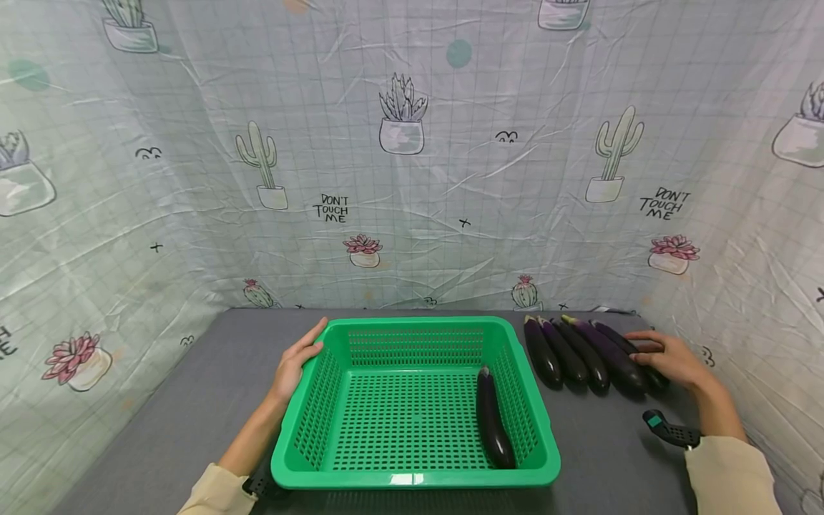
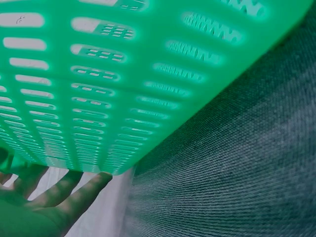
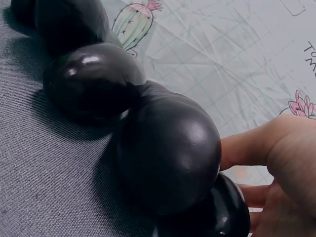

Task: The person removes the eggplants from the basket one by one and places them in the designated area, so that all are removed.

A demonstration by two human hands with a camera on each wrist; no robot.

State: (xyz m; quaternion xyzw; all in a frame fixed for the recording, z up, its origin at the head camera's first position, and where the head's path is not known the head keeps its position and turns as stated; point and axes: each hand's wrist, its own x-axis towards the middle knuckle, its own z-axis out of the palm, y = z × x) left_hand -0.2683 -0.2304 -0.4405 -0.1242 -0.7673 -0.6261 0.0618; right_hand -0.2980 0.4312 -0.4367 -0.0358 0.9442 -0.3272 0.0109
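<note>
My left hand [image 1: 291, 368] rests on the left side of a green plastic basket [image 1: 415, 481], near its far corner. In the left wrist view its straight, spread fingers [image 2: 86, 195] lie along the slotted outer wall. One dark purple eggplant [image 1: 492, 422] lies inside the basket along the right wall. At the right, my right hand [image 1: 672, 357] holds the rightmost eggplant [image 3: 232, 212] of a row, thumb and fingers on either side. The thumb passes behind a larger eggplant [image 3: 170, 153]; the fingertips are partly hidden.
Several more eggplants [image 1: 566, 354] lie side by side just right of the basket, stems toward the back. A grey cloth [image 1: 187, 400] covers the table. A pale cactus-print curtain [image 1: 444, 186] encloses the back and both sides.
</note>
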